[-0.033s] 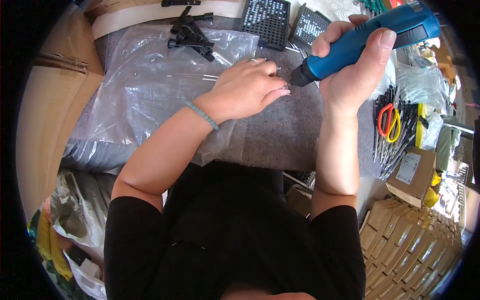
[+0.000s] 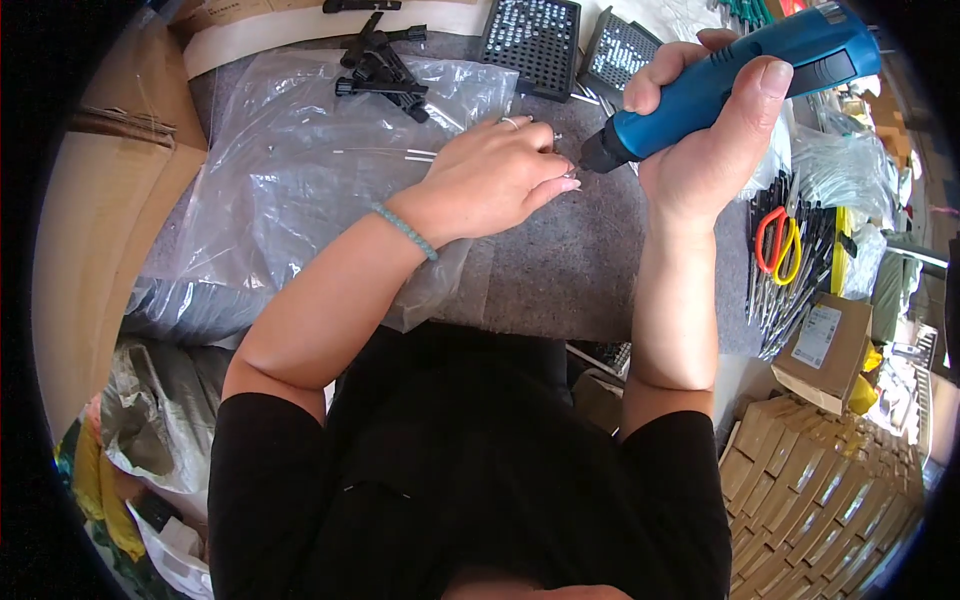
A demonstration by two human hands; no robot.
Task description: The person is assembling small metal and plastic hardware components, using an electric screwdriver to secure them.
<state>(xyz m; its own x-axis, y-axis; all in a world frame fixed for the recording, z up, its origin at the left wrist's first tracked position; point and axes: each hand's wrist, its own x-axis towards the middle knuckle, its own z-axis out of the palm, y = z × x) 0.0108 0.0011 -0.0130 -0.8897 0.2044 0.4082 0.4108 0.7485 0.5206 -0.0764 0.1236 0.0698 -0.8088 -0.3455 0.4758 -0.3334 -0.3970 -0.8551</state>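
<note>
My right hand (image 2: pixel 715 150) is wrapped round the body of a blue cordless power screwdriver (image 2: pixel 690 100). The dark nose of this tool slants down to the left, close to the fingertips of my left hand (image 2: pixel 495 175). Thumb and forefinger of that left hand are pinched together on something small, mostly hidden by the fingers. Thin rods with white ends (image 2: pixel 418 155) show beside the left hand, over a clear plastic bag (image 2: pixel 290 200); whether the hand holds them I cannot tell. Several black plastic parts (image 2: pixel 382 75) lie in a heap on the bag's far side.
Two black trays (image 2: pixel 530 50) of small metal pieces stand at the back of the grey worktop (image 2: pixel 565 270). To the right lie red-and-yellow-handled scissors (image 2: pixel 778 245) on many dark rods (image 2: pixel 775 315). Cardboard boxes (image 2: pixel 110 230) flank the left; a small carton (image 2: pixel 825 350) sits right.
</note>
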